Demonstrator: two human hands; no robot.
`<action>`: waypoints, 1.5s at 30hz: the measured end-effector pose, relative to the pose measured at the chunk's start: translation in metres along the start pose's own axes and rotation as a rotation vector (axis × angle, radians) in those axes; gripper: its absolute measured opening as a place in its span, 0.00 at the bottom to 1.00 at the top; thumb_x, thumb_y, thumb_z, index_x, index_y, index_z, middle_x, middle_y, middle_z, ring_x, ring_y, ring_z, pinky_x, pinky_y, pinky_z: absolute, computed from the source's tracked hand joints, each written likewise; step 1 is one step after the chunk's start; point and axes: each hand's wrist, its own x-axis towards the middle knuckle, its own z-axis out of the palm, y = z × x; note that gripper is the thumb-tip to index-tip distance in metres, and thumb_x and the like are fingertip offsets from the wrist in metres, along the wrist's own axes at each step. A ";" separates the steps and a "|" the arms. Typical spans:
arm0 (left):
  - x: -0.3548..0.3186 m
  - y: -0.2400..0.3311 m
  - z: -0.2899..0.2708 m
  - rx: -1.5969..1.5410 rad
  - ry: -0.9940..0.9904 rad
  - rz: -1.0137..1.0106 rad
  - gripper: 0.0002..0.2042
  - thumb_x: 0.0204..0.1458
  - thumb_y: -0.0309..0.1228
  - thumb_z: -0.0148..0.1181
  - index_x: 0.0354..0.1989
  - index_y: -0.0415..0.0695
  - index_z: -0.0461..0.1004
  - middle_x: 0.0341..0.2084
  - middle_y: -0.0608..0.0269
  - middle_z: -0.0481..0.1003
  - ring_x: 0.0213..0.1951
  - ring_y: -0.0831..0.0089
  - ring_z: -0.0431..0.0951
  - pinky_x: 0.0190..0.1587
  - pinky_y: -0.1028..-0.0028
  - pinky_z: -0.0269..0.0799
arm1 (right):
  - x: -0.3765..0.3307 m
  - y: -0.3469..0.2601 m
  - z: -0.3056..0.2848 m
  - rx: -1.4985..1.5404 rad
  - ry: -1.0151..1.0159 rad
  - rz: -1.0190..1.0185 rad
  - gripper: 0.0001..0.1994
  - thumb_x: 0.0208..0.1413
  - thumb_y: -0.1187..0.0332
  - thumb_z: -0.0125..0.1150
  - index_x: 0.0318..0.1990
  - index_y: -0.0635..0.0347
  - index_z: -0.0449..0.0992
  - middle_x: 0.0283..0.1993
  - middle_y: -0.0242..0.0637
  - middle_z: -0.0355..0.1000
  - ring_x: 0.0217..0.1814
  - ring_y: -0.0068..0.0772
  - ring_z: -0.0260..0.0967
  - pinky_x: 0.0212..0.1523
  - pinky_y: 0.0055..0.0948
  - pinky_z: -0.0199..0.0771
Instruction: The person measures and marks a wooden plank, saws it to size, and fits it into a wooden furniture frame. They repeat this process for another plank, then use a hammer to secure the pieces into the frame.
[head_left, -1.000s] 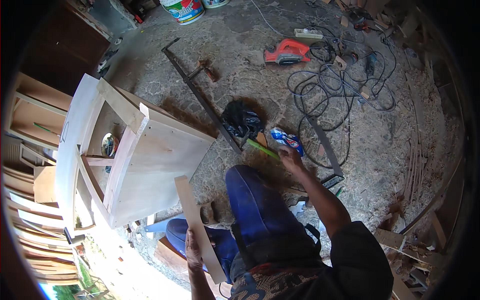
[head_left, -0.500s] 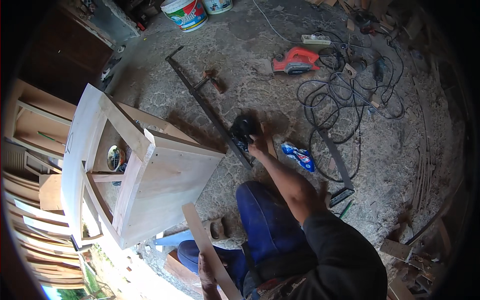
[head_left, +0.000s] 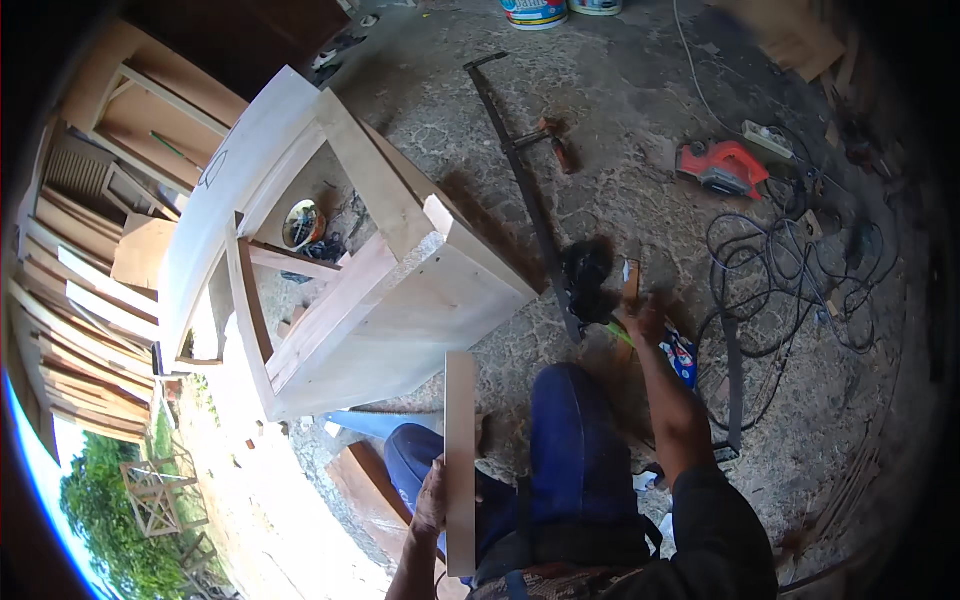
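My left hand (head_left: 430, 500) grips a pale, narrow wooden board (head_left: 459, 450) by its edge, upright beside my left knee. Over the floor to the right of my knees, my right hand (head_left: 645, 320) is closed around a slim green object (head_left: 619, 333). Only part of that object shows, and its kind is not clear. Close to these fingers lies a thin wooden strip (head_left: 630, 285). A black plastic bag (head_left: 588, 280) sits just left of it. A blue and white packet (head_left: 681, 358) is partly hidden behind my right forearm.
A large wooden frame with panels (head_left: 400, 320) stands at my left. A long bar clamp (head_left: 520, 185) lies ahead, with a red power planer (head_left: 722, 168) and tangled cables (head_left: 790, 260) to the right. Paint buckets (head_left: 535, 12) stand at the back.
The view has swung left, so things sit further right. My right hand has moved from the black bag toward the wooden strip, with green now at its fingers. My left hand still holds the board.
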 end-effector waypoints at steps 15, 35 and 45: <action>-0.070 0.057 0.000 -0.258 -0.200 0.473 0.23 0.66 0.44 0.51 0.63 0.45 0.60 0.45 0.62 0.71 0.43 0.77 0.76 0.47 0.73 0.74 | 0.043 0.014 -0.055 1.186 -0.462 -0.077 0.26 0.61 0.58 0.63 0.62 0.60 0.67 0.49 0.42 0.68 0.50 0.39 0.68 0.53 0.41 0.68; -0.149 0.122 -0.011 -0.083 0.587 1.237 0.30 0.69 0.47 0.44 0.72 0.40 0.55 0.53 0.54 0.69 0.57 0.65 0.68 0.61 0.65 0.62 | -0.304 -0.301 -0.329 1.233 -1.119 -0.754 0.30 0.69 0.53 0.45 0.72 0.60 0.52 0.50 0.46 0.70 0.36 0.32 0.68 0.38 0.29 0.71; -0.174 0.097 -0.066 0.206 0.718 1.337 0.28 0.64 0.41 0.51 0.68 0.35 0.60 0.55 0.49 0.66 0.57 0.59 0.66 0.62 0.62 0.59 | -0.375 -0.341 -0.381 1.203 -1.413 -1.222 0.23 0.72 0.63 0.44 0.68 0.69 0.63 0.48 0.39 0.72 0.46 0.27 0.69 0.49 0.30 0.72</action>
